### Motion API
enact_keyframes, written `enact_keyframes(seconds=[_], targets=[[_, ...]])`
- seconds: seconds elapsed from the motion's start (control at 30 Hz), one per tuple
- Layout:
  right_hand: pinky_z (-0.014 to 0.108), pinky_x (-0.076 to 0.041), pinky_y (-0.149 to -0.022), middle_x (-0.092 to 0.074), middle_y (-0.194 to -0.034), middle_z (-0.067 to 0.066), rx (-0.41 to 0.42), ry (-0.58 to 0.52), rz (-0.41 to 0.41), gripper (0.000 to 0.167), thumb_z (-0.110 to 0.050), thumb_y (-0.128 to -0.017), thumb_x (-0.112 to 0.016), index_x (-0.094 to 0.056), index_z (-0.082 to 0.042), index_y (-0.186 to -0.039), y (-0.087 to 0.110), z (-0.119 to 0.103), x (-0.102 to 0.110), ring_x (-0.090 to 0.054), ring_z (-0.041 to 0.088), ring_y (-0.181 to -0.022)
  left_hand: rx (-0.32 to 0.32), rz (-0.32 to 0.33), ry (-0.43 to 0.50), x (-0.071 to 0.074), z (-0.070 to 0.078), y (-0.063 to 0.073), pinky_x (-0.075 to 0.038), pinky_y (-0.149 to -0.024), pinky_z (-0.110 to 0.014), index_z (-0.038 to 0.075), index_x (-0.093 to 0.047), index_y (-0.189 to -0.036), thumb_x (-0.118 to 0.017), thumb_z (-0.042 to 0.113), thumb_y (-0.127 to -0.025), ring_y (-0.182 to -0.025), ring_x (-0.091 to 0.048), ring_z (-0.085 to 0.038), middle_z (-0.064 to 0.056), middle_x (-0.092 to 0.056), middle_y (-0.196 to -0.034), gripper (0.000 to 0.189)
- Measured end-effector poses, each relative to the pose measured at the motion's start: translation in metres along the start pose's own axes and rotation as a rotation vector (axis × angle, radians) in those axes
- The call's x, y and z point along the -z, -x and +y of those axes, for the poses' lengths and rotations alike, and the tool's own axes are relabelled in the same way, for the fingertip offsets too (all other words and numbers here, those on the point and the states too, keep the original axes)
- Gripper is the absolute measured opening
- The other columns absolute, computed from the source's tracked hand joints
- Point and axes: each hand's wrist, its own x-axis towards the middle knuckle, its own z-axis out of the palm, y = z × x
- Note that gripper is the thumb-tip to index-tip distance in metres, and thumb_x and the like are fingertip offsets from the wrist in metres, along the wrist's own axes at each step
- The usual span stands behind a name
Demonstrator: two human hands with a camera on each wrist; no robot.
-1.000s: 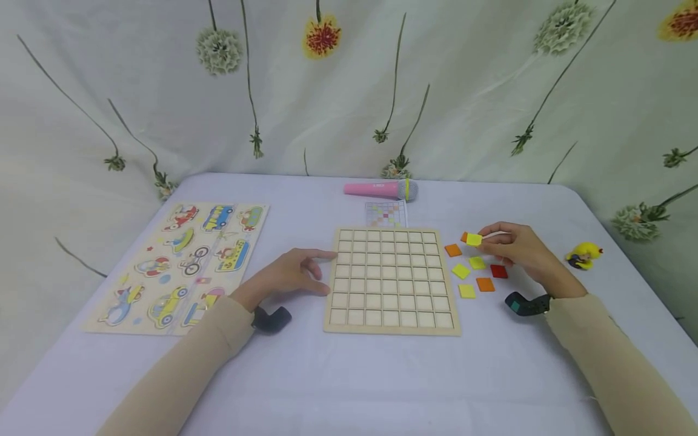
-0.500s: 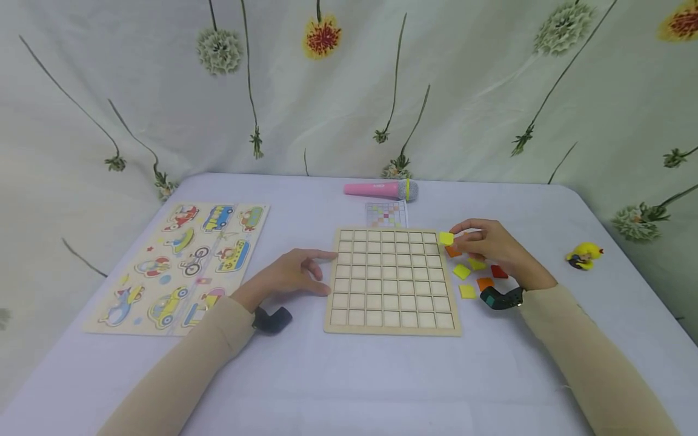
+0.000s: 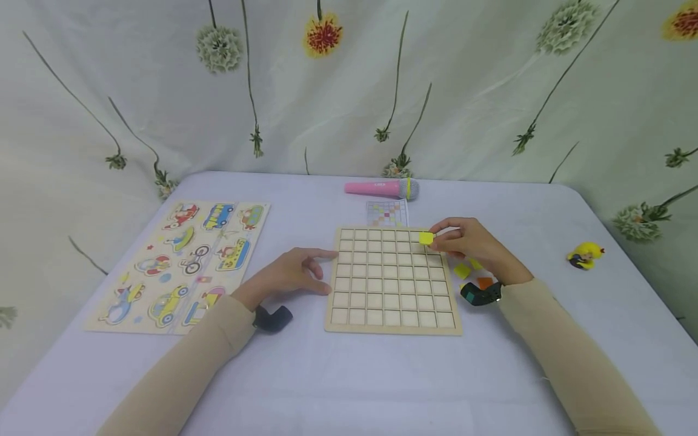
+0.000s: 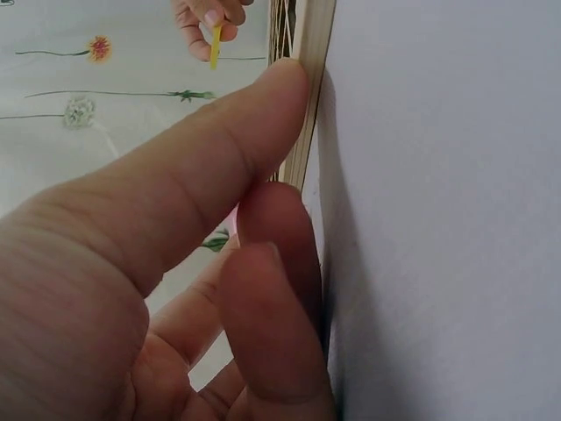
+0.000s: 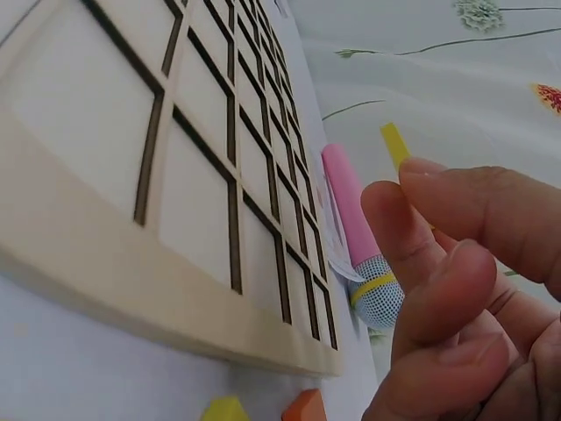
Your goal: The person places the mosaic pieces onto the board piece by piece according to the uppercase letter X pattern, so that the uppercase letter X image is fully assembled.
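My right hand [image 3: 471, 245] pinches a yellow square tile [image 3: 426, 238] between thumb and fingertips. In the head view the tile appears over the far right part of a wooden grid board [image 3: 392, 330]; the right wrist view has the tile [image 5: 394, 145] held up, apart from the board. At the board's left edge rests my left hand [image 3: 289, 272], its index finger and thumb touching the rim and the other fingers loosely bent. Beneath my right wrist lie yellow tiles [image 3: 462, 270] and an orange tile [image 3: 485, 283], partly hidden by hand and wrist camera.
A printed colour-pattern card [image 3: 387, 213] lies behind the board, and a pink toy microphone [image 3: 373, 189] behind that. On the left is a vehicle picture puzzle [image 3: 136, 324]. A yellow duck figure [image 3: 585, 255] stands at the right. A floral cloth hangs behind the table.
My right hand has carried the yellow tile leftward, from above the loose tiles to over the board's far right part. My left hand has stayed at the board's edge.
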Motion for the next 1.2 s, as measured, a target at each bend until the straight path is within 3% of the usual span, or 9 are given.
enact_keyframes(seconds=[0.3,0.53,0.77,0.97,1.2], targets=[[0.024,-0.040,-0.060,-0.076,-0.088,-0.006,-0.028,-0.016,-0.011,0.043,-0.014,-0.098,-0.080,-0.064,0.001,-0.135,-0.015,-0.009,-0.018,-0.047,0.009,-0.061,0.010,0.008,-0.011,0.000,-0.002,0.001,-0.045,-0.080,-0.035,0.020,-0.059,-0.158,-0.094,0.022,-0.083,-0.084,-0.058,-0.022,-0.005,-0.069,-0.105,0.082],[0.022,-0.044,-0.062,-0.078,-0.089,-0.004,0.010,-0.041,-0.047,0.040,-0.011,-0.099,-0.079,-0.064,0.002,-0.134,-0.022,-0.013,-0.029,-0.052,0.009,-0.065,-0.010,0.006,-0.005,0.000,-0.001,0.003,-0.044,-0.079,-0.035,0.018,-0.060,-0.157,-0.094,0.021,-0.083,-0.082,-0.058,-0.021,-0.005,-0.069,-0.103,0.081],[0.023,-0.038,-0.058,-0.075,-0.085,-0.003,0.010,-0.021,-0.059,0.040,-0.014,-0.098,-0.081,-0.067,0.000,-0.132,-0.029,-0.022,-0.042,-0.048,0.010,-0.060,-0.015,0.006,0.002,0.002,-0.001,0.003,-0.044,-0.079,-0.035,0.018,-0.059,-0.158,-0.094,0.021,-0.084,-0.080,-0.057,-0.021,-0.005,-0.069,-0.103,0.081],[0.024,-0.041,-0.060,-0.076,-0.085,-0.001,0.042,-0.024,-0.081,0.036,-0.009,-0.098,-0.079,-0.067,0.003,-0.129,-0.037,-0.025,-0.052,-0.049,0.010,-0.061,-0.028,0.005,0.008,0.001,-0.002,0.002,-0.043,-0.078,-0.034,0.017,-0.058,-0.158,-0.094,0.021,-0.084,-0.078,-0.056,-0.019,-0.005,-0.069,-0.102,0.081],[0.025,-0.035,-0.056,-0.075,-0.079,-0.001,0.078,-0.006,-0.110,0.034,-0.008,-0.097,-0.079,-0.068,0.003,-0.127,-0.040,-0.029,-0.060,-0.042,0.009,-0.056,-0.007,0.010,-0.001,-0.001,0.000,0.001,-0.044,-0.080,-0.035,0.019,-0.059,-0.157,-0.094,0.022,-0.084,-0.081,-0.058,-0.020,-0.004,-0.070,-0.102,0.082]])
